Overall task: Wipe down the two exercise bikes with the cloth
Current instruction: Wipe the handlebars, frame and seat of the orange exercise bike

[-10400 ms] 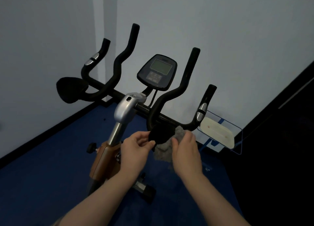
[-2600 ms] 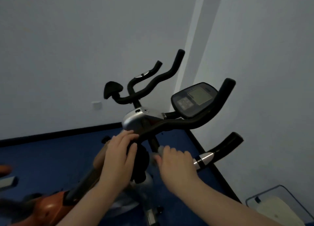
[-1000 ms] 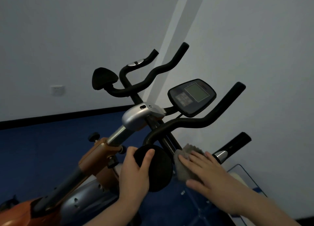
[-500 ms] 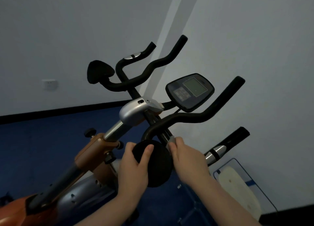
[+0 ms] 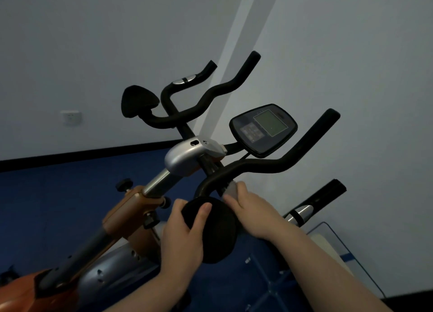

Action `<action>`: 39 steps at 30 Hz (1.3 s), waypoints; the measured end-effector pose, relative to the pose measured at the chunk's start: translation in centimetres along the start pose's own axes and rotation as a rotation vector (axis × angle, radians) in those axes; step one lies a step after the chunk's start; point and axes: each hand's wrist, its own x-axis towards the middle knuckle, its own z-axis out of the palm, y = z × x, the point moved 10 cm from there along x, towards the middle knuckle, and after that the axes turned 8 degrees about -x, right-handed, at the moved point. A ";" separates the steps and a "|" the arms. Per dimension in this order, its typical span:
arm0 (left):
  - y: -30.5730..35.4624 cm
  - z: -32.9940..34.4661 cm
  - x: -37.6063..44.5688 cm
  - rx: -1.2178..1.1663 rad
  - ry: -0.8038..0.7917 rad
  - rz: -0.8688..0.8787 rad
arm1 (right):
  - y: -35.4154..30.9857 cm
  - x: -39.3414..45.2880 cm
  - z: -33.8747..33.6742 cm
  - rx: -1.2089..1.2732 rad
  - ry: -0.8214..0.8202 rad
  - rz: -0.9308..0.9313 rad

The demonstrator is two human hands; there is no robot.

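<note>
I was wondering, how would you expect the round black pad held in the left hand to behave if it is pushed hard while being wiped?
The black pad looks like soft foam, so it would probably dent rather than slide. It sits on the end of the handlebar, so it may swivel; the left hand seems to brace it. The cloth under the right hand looks floppy and should wrap the bar.

Orange-and-silver exercise bike (image 5: 187,157) with a small grey cloth (image 5: 232,188) at its handlebar.

The bike has black foam multi-grip handlebars, two round black elbow pads, a silver stem cover and a tilted black console with a grey screen. Only a small corner of the cloth shows, pressed against the bar just above the nearer pad, mostly hidden under the right hand (image 5: 253,211).
</note>
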 end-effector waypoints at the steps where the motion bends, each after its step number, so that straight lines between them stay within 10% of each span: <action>1: 0.0 0.1 -0.1 -0.006 -0.003 -0.002 | -0.2 0.6 -0.4 0.048 0.011 0.031; 14: 1.0 -0.3 -0.5 0.100 -0.002 0.016 | -0.9 0.2 -1.0 -0.042 0.210 0.078; 23: 7.6 4.1 -2.6 0.548 -0.207 0.500 | 2.3 -10.6 -3.0 -0.664 0.555 -0.248; 28: 7.2 5.5 -2.8 0.575 -0.269 0.496 | 3.1 -11.1 -1.9 -0.270 0.790 0.034; 33: 7.4 5.1 -2.7 0.535 -0.260 0.532 | 4.9 -10.8 -5.2 -0.563 0.817 -0.173; 39: 7.6 5.1 -2.9 0.569 -0.213 0.499 | 4.5 -10.3 -3.9 -0.292 0.937 -0.160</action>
